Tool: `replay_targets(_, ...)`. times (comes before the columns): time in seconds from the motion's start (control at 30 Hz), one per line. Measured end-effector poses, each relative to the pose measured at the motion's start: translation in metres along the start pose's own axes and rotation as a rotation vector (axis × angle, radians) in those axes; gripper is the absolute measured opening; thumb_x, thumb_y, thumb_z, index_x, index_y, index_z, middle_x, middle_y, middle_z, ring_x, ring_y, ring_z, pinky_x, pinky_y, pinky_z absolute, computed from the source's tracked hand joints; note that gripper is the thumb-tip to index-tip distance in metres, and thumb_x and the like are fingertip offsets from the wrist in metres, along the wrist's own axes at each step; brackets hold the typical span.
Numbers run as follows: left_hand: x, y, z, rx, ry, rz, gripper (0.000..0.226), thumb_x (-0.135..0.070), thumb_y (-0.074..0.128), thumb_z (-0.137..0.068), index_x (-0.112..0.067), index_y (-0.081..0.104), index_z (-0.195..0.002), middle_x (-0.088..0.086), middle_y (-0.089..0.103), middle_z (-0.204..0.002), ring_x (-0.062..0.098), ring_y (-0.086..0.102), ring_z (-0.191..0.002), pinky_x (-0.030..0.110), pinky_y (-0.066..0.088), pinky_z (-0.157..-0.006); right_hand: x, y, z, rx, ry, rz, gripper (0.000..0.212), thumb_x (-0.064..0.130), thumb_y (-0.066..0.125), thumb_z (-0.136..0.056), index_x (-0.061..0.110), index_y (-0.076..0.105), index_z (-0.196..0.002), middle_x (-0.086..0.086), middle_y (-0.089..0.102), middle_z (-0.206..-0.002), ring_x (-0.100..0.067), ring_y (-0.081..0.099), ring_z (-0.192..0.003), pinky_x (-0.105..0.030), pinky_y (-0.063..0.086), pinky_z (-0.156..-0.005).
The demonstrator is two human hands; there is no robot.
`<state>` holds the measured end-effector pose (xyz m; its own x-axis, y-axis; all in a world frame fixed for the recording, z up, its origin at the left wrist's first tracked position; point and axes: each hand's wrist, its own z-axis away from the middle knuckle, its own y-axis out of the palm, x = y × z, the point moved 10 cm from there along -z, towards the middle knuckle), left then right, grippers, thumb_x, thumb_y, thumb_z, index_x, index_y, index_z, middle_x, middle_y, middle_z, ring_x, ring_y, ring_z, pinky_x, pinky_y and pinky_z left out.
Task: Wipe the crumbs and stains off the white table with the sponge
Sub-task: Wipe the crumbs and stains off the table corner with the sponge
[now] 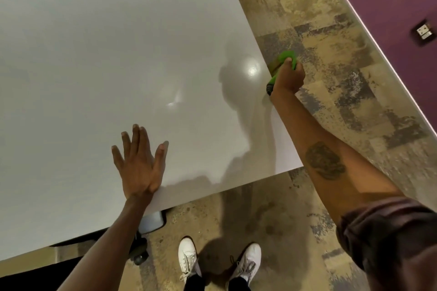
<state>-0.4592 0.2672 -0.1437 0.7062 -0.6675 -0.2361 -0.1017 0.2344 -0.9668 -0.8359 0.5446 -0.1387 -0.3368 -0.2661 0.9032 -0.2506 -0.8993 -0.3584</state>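
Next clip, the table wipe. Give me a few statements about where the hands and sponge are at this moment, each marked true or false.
1. The right hand grips the green sponge at the table's right edge. True.
2. The left hand is curled into a fist. False: it lies flat on the white table, fingers spread.
3. The sponge sits at the middle of the table. False: it is at the right edge, partly over the floor.
4. White shoes show below the table's near edge. True.
5. Both hands hold the sponge. False: only the right hand does.
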Motion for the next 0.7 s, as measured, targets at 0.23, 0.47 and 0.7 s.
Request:
replay_targets(0.23,0.003,-0.001,-0.001,-0.003,-0.014,0.039,0.091,-0.075,0.003,-0.095,-0.016,0.019,-0.162,-0.003,0.010,-0.171,0.020,0.000,-0.159,0.054,0.001,-0.127,0.032,0.029,0.014,0.084,-0.334,-0.049,0.032,0.021,0.048,-0.102,0.005,0.060,-0.127,-0.012,0.066,-0.123,-0.014,0.058,-0.104,0.003,0.038,-0.076)
replay_targets(0.47,0.005,0.002,-0.002,0.006,-0.005,0.064,0.090,-0.076,0.001,-0.094,-0.019,0.013,-0.163,-0.006,0.005,-0.172,0.017,-0.005,-0.159,0.054,-0.002,-0.127,0.049,0.070,0.029,0.338,-0.582,0.130,0.031,0.017,0.050,-0.097,0.008,0.064,-0.124,-0.008,0.071,-0.116,-0.016,0.064,-0.103,-0.011,0.044,-0.079)
replay_targets(0.7,0.008,0.002,-0.003,-0.002,0.001,0.084,0.082,-0.067,0.007,-0.099,-0.017,0.016,-0.163,-0.004,0.007,-0.172,0.019,-0.003,-0.159,0.053,-0.004,-0.127,0.041,0.079,0.058,0.604,-0.640,0.222,0.031,0.022,0.052,-0.100,0.015,0.063,-0.128,0.004,0.067,-0.122,-0.005,0.060,-0.110,-0.020,0.050,-0.096)
